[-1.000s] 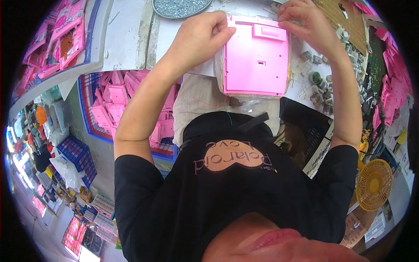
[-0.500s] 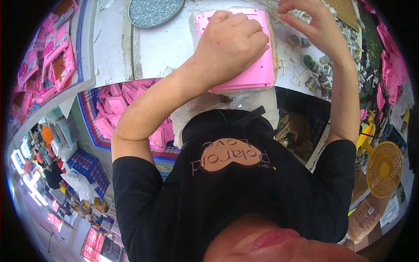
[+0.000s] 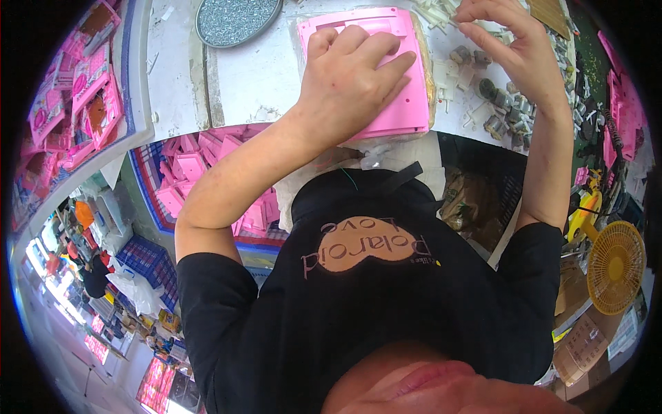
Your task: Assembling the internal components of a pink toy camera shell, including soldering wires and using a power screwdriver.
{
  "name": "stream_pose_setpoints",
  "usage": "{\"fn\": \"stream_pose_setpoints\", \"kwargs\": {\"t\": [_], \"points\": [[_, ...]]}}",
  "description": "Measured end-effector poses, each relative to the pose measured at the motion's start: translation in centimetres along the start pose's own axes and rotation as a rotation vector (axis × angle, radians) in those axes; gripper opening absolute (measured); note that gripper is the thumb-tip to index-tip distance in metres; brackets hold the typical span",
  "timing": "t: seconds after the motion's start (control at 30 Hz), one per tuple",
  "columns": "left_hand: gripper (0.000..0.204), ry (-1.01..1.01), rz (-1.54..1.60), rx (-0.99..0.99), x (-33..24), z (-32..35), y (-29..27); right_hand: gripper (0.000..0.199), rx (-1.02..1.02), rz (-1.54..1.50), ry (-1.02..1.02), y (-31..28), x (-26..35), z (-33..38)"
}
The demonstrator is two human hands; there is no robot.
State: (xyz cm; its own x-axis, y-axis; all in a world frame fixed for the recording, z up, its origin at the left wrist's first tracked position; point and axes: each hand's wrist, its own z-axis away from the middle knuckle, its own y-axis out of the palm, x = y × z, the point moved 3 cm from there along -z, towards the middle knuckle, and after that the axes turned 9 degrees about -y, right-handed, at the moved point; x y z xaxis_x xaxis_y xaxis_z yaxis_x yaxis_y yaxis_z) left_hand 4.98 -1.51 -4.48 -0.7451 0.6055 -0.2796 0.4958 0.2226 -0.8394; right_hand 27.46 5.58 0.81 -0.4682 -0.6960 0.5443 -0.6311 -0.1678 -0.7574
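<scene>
A pink plastic panel (image 3: 403,110) with small holes lies on a padded, plastic-wrapped bundle on the white table. My left hand (image 3: 352,79) rests over the panel, its fingers bent and spread apart; nothing shows in its grip. To the right, my right hand (image 3: 514,52) hovers above the small white plastic parts (image 3: 445,77), thumb and fingers curved but apart, with nothing visible between them. Small grey motor-like parts (image 3: 507,103) lie below that hand, near my wrist.
A round dish of small metal screws (image 3: 238,21) stands at the far left of the white table (image 3: 248,86). Below the table edge, a blue basket holds pink parts (image 3: 189,165). More pink pieces (image 3: 96,96) lie far left. A yellow fan (image 3: 616,268) is at right.
My left hand has gone from closed to spread fingers over the panel. My right hand has moved slightly right and down in the picture, as the whole view shifted a little.
</scene>
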Motion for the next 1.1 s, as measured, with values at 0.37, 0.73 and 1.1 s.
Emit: {"fn": "stream_pose_setpoints", "kwargs": {"t": [0.37, 0.73, 1.1], "points": [[0.038, -0.574, -0.538, -0.117, 18.9, 4.0, -5.5, 0.011, 0.121, 0.021, -0.03, 1.3, 4.0, -4.6], [0.014, -0.563, -0.259, -0.077, 18.1, 3.8, -4.8, 0.011, 0.015, -0.032, 0.138, 6.5, 3.4, 2.2], [0.017, -0.62, -0.175, -0.051, 17.4, 2.8, -5.2, 0.008, 0.033, 0.136, -0.214, 7.5, 5.2, -11.6]]}}
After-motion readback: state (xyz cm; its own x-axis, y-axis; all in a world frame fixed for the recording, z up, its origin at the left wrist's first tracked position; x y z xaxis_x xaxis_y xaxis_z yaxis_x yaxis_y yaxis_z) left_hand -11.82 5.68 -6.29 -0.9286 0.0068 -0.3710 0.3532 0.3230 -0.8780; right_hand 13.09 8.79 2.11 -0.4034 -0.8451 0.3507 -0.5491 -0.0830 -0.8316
